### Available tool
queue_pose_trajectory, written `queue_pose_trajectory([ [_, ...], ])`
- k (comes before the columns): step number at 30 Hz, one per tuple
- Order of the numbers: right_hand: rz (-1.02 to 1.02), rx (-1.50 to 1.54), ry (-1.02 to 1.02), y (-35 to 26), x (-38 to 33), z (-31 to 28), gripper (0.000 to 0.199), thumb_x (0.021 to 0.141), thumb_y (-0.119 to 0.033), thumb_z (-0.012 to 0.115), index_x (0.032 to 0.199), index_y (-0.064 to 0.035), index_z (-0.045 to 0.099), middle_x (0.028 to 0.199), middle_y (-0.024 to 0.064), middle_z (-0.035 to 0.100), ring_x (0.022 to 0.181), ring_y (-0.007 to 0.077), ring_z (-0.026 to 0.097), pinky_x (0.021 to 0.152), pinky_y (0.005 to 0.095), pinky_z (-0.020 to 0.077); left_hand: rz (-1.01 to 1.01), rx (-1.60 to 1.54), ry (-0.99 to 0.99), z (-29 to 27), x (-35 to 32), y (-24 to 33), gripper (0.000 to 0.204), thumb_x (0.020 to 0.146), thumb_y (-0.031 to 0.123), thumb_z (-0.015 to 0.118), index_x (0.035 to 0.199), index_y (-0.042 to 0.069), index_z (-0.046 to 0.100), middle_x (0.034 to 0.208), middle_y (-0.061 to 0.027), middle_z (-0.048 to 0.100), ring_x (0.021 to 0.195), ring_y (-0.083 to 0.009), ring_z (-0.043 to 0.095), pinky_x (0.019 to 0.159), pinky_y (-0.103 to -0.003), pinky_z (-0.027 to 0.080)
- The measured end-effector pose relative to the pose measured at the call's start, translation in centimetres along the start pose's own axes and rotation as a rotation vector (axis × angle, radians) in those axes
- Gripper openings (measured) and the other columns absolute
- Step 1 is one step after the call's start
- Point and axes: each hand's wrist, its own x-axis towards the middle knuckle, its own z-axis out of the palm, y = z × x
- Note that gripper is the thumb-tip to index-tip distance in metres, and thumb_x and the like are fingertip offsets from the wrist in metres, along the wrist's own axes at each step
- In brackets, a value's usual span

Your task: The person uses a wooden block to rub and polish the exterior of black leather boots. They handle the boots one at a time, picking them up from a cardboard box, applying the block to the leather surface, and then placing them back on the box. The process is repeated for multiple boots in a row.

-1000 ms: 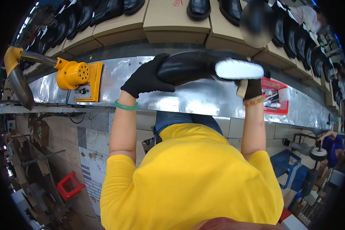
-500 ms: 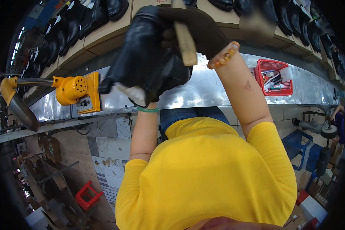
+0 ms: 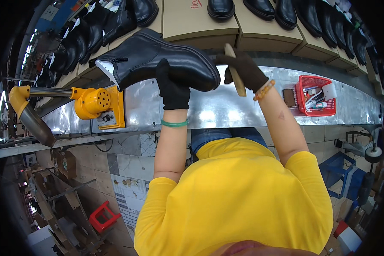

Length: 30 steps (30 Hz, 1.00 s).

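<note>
In the middle of the view, a black leather ankle boot (image 3: 151, 59) lies on its side in the air above the metal table. Its toe points right, its white-lined opening left. My left hand (image 3: 175, 91), in a dark glove, is closed on it from below, thumb up along its side. My gloved right hand (image 3: 249, 74), just right of the toe, grips a slim wooden shoe brush (image 3: 236, 70). Its pale wooden back stands nearly upright; any bristles are hidden. Brush and toe look close, with a small gap between them.
A yellow machine with a bent nozzle (image 3: 91, 102) stands left on the metal table (image 3: 209, 113). A red basket (image 3: 302, 100) of tubes and small tools sits right, beside a dark brown block (image 3: 289, 97). Cardboard boxes (image 3: 200, 32) bearing black boots line the far side. A red stool (image 3: 104, 216) is on the floor.
The boot has turned from a blurred, tilted pose to lie level with its toe to the right. My right hand has moved from over the boot to beside its toe, still holding the brush.
</note>
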Motion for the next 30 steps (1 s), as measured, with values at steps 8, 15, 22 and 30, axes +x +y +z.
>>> queue_pose_trajectory([
  [8, 0.026, 0.064, -0.073, 0.8, -1.3, 1.0, 0.045, 0.081, -0.03, 0.062, 0.115, -0.001, 0.056, 0.089, 0.0085, 0.064, 0.052, 0.0121, 0.055, 0.05, 0.0252, 0.0487, -0.045, -0.053, 0.194, -0.7, 2.8, -0.9, 0.062, 0.069, 0.04, 0.072, 0.12, 0.011, 0.051, 0.117, -0.0108, 0.055, 0.108, -0.0292, 0.053, 0.097, -0.047, 0.043],
  [15, 0.205, 0.041, -0.026, 4.2, -0.2, -1.1, 0.044, 0.083, -0.025, 0.06, 0.12, -0.0022, 0.052, 0.093, 0.0108, 0.064, 0.051, 0.0146, 0.056, 0.05, 0.0273, 0.0507, 0.012, 0.029, 0.358, -1.6, 4.8, -1.5, 0.068, 0.068, 0.036, 0.074, 0.125, 0.013, 0.046, 0.118, -0.0117, 0.053, 0.108, -0.0301, 0.053, 0.096, -0.047, 0.044],
  [22, 0.26, 0.097, 0.084, 11.0, -0.1, -3.2, 0.044, 0.086, -0.029, 0.058, 0.121, -0.0024, 0.05, 0.088, 0.0106, 0.062, 0.052, 0.016, 0.057, 0.049, 0.0294, 0.0515, 0.273, 0.218, 0.37, 0.9, 5.8, -2.3, 0.076, 0.068, 0.023, 0.076, 0.132, 0.013, 0.036, 0.122, -0.0094, 0.05, 0.108, -0.0274, 0.052, 0.095, -0.044, 0.045],
  [30, 0.25, 0.134, 0.131, 10.6, -0.6, -3.4, 0.045, 0.086, -0.026, 0.062, 0.123, -0.0045, 0.048, 0.086, 0.0086, 0.06, 0.048, 0.0148, 0.057, 0.047, 0.0282, 0.051, 0.456, 0.646, 0.101, 3.1, 12.3, -4.1, 0.091, 0.065, 0.011, 0.079, 0.138, 0.005, 0.025, 0.132, -0.0127, 0.04, 0.118, -0.0263, 0.044, 0.1, -0.038, 0.039],
])
